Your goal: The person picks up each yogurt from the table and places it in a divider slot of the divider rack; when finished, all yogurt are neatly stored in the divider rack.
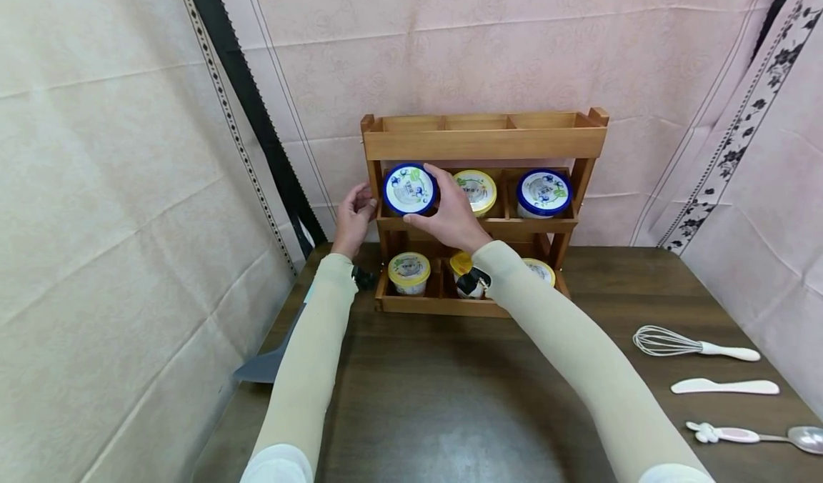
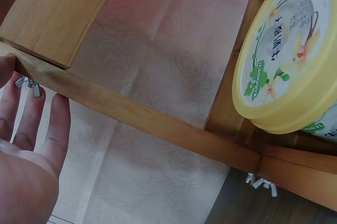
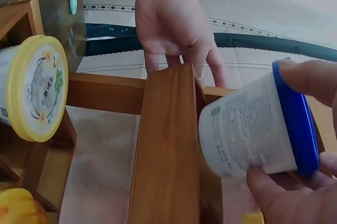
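My right hand (image 1: 455, 217) grips a white tub with a blue lid (image 1: 408, 188) at the left end of the wooden rack's (image 1: 485, 144) middle tier. In the right wrist view the tub (image 3: 245, 129) is tilted, its base close to the tier's front board (image 3: 166, 145). Thumb and fingers hold it around the lid. My left hand (image 1: 353, 220) holds the rack's left side post; the left wrist view has its fingers (image 2: 55, 129) beside a wing nut (image 2: 29, 84). On the same tier stand a yellow-lidded tub (image 1: 476, 190) and another blue-lidded tub (image 1: 544, 191).
The bottom tier carries yellow-lidded tubs, one at left (image 1: 408, 272) and others partly behind my right arm. A whisk (image 1: 694, 344), a white knife (image 1: 723, 386) and a spoon (image 1: 752, 434) lie on the table (image 1: 437, 397) at right. Cloth (image 1: 482, 54) hangs behind the rack.
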The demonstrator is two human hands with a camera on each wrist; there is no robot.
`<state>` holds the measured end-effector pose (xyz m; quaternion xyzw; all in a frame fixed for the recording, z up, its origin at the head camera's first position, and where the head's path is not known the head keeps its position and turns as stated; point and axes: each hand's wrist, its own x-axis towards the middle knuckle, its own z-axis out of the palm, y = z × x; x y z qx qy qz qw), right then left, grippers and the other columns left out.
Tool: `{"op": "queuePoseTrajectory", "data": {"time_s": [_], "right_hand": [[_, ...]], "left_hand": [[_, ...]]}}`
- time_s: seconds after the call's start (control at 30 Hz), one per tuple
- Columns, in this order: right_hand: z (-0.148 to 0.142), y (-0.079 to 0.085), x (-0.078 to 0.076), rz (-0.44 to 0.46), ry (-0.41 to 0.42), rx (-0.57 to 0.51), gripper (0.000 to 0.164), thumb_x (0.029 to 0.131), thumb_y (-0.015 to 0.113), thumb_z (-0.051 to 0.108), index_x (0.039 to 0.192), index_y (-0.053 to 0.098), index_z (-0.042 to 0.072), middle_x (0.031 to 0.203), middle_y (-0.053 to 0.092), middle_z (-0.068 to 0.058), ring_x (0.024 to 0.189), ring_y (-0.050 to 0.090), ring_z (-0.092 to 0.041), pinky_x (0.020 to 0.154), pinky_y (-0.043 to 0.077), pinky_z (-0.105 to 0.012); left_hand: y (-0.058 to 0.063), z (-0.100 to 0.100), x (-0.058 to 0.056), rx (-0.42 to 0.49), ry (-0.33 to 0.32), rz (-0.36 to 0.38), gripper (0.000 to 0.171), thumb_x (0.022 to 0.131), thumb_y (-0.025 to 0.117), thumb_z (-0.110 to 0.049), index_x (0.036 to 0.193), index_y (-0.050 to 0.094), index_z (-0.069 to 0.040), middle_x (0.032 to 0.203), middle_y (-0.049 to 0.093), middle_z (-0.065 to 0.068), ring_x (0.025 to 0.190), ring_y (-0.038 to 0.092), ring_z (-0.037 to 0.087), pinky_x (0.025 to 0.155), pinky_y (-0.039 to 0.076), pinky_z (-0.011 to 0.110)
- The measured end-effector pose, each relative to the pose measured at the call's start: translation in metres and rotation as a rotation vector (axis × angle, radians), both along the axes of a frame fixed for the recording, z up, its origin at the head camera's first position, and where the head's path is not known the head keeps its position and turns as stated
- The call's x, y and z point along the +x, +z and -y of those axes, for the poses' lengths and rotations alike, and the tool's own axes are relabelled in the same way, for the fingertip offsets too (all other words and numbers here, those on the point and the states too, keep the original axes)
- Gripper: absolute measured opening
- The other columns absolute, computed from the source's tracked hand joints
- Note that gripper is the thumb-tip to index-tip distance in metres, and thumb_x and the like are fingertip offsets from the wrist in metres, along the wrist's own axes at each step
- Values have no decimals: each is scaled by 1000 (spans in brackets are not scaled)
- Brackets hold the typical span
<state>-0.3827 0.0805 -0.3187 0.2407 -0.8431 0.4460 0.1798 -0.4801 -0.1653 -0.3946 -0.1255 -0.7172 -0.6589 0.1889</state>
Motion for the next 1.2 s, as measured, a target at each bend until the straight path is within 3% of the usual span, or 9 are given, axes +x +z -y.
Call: {"op": "queuePoseTrajectory", "data": {"time_s": [0.2,0.43,0.77,1.2], "right_hand": [[9,0,-11,-23,-47,24,100,83,91,40,162,35,14,157,48,-11,141,49,-30,121,41,-50],[14,-4,-18,31,-97,80,99,88,87,41,165,32,11,158,47,-13,144,45,-33,124,36,-52],[18,-12,-23,68,-124,164,98,94,80,44,166,26,4,161,42,-20,147,43,-36,125,36,-50],[21,-13,-26,99,-142,197,101,95,77,47,167,21,4,166,35,-20,152,37,-36,127,34,-50]], "left_hand": [[0,0,0,5,1,9,43,107,64,-14,148,60,-23,134,61,7,123,61,23,104,58,42],[0,-2,0,-7,11,29,44,106,64,-15,149,59,-25,138,60,8,127,60,24,108,56,43],[-2,-3,-1,-23,4,12,43,107,63,-13,148,59,-25,138,60,8,125,61,24,107,57,43],[1,-3,0,-32,-1,35,44,107,64,-17,150,57,-27,140,59,7,128,59,24,108,56,43]]}}
